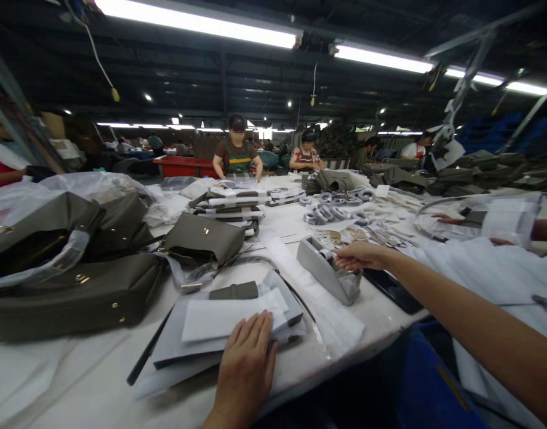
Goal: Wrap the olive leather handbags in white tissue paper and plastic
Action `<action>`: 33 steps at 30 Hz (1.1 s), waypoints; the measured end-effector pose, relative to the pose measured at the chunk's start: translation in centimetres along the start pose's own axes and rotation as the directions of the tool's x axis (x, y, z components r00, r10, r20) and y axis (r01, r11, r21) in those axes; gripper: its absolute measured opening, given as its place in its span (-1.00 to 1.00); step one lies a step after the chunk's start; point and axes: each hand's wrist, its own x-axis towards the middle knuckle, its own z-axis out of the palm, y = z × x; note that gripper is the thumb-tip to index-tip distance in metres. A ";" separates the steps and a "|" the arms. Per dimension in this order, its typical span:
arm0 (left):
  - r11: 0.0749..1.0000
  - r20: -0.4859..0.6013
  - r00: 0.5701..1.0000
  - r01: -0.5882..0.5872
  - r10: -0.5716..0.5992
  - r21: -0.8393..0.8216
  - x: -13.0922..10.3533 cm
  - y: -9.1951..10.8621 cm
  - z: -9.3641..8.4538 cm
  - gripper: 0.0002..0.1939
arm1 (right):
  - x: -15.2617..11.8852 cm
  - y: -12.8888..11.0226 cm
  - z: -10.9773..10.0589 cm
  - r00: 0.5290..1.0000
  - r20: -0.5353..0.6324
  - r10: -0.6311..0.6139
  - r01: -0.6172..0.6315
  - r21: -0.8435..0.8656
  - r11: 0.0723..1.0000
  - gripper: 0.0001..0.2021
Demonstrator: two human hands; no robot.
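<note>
My left hand (249, 357) lies flat, fingers stretched out, on a white paper sheet (217, 316). Under the sheet is a flat dark olive bag wrapped in pale sheeting (175, 345), with an olive flap (233, 291) showing at its far edge. My right hand (360, 256) reaches over a grey tape dispenser (327, 274), its fingers curled together beside the tape roll. Whatever sits between those fingertips is too small to make out. A long white strip of wrapping (309, 292) runs under the dispenser, and a dark strap (295, 292) curves beside the bag.
Olive handbags (72, 292) crowd the left side. Wrapped stacks (233, 205), grey rings (331, 211) and scattered strips (381, 232) cover the far table. A black flat object (392, 289) lies right of the dispenser. Another person's hand (450, 220) touches a plastic-wrapped bag; co-workers stand opposite.
</note>
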 end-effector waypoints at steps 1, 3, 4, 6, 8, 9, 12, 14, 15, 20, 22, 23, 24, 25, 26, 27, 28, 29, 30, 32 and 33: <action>1.000 -0.001 1.000 -0.001 0.001 -0.003 0.0 0.0 0.0 -0.53 | -0.7 -0.2 -0.2 1.000 -0.024 -0.009 0.010 0.019 1.000 -0.68; 1.000 0.005 1.000 0.000 0.000 -0.006 0.0 0.0 0.0 -0.53 | -2.7 -0.3 -0.5 0.997 -0.074 -0.033 0.038 0.054 0.998 -0.69; 1.000 0.008 1.000 0.003 -0.003 -0.007 0.1 0.0 -0.1 -0.54 | -3.8 -0.3 -0.7 0.995 -0.092 -0.043 0.050 0.068 0.996 -0.70; 1.000 0.010 1.000 0.009 -0.009 -0.012 0.1 0.1 -0.1 -0.55 | -6.1 0.2 -0.9 0.992 -0.117 -0.053 0.064 0.092 0.994 -0.71; 1.000 0.003 1.000 0.015 -0.015 -0.019 0.2 0.1 -0.2 -0.56 | -8.3 1.3 -0.9 0.990 -0.133 -0.042 0.058 0.117 0.991 -0.69; 1.000 -0.001 1.000 0.015 -0.015 -0.022 0.2 0.1 -0.2 -0.57 | -9.2 2.0 -0.8 0.989 -0.143 -0.030 0.049 0.130 0.990 -0.67; 1.000 -0.010 1.000 0.013 -0.013 -0.025 0.2 0.2 -0.3 -0.58 | -10.6 4.7 -0.1 0.982 -0.189 -0.007 0.030 0.124 0.992 -0.62; 1.000 -0.014 1.000 0.013 -0.013 -0.024 0.2 0.2 -0.3 -0.58 | -10.5 6.6 0.5 0.976 -0.215 -0.031 0.048 0.074 0.996 -0.58; 1.000 -0.014 1.000 0.014 -0.014 -0.024 0.3 0.2 -0.3 -0.59 | -10.2 7.5 0.8 0.973 -0.225 -0.048 0.059 0.042 0.997 -0.55; 1.000 0.004 1.000 0.023 -0.023 -0.019 0.3 0.2 -0.4 -0.59 | -7.1 11.2 1.8 0.939 -0.277 -0.204 0.167 -0.151 0.974 -0.47; 1.000 0.003 1.000 0.022 -0.022 -0.020 0.3 0.2 -0.5 -0.59 | -6.5 12.0 1.7 0.928 -0.286 -0.237 0.183 -0.206 0.961 -0.50; 1.000 0.002 1.000 0.020 -0.020 -0.023 0.2 0.2 -0.5 -0.58 | -6.5 12.2 1.5 0.923 -0.290 -0.252 0.186 -0.237 0.954 -0.53; 0.999 0.003 1.000 0.020 -0.020 -0.027 0.2 0.2 -0.4 -0.58 | -6.7 12.2 1.3 0.911 -0.289 -0.293 0.206 -0.295 0.933 -0.58; 0.999 0.004 1.000 0.022 -0.022 -0.033 0.2 0.2 -0.4 -0.58 | -7.2 12.2 1.2 0.891 -0.273 -0.362 0.245 -0.383 0.891 -0.65; 0.999 0.008 1.000 0.028 -0.028 -0.041 0.2 0.2 -0.4 -0.58 | -7.7 11.9 1.0 0.861 -0.229 -0.454 0.299 -0.494 0.816 -0.71; 0.998 0.012 0.999 0.038 -0.037 -0.051 0.2 0.2 -0.3 -0.58 | -8.3 11.4 1.0 0.817 -0.159 -0.554 0.357 -0.614 0.704 -0.74; 0.997 0.014 0.999 0.050 -0.049 -0.064 0.2 0.2 -0.3 -0.58 | -8.9 10.8 1.1 0.765 -0.064 -0.641 0.408 -0.722 0.559 -0.75; 0.995 0.016 0.998 0.062 -0.061 -0.079 0.2 0.2 -0.3 -0.57 | -9.5 9.9 1.3 0.711 0.042 -0.702 0.444 -0.801 0.402 -0.74; 0.993 0.019 0.997 0.074 -0.072 -0.094 0.1 0.2 -0.2 -0.57 | -9.9 8.9 1.8 0.665 0.142 -0.733 0.468 -0.845 0.261 -0.72; 0.989 0.033 0.996 0.087 -0.084 -0.120 0.1 0.2 -0.2 -0.56 | -10.4 6.6 3.1 0.584 0.323 -0.745 0.513 -0.858 0.030 -0.70; 0.987 0.041 0.995 0.094 -0.089 -0.131 0.1 0.2 -0.2 -0.56 | -10.5 5.3 4.0 0.546 0.402 -0.735 0.546 -0.836 -0.052 -0.70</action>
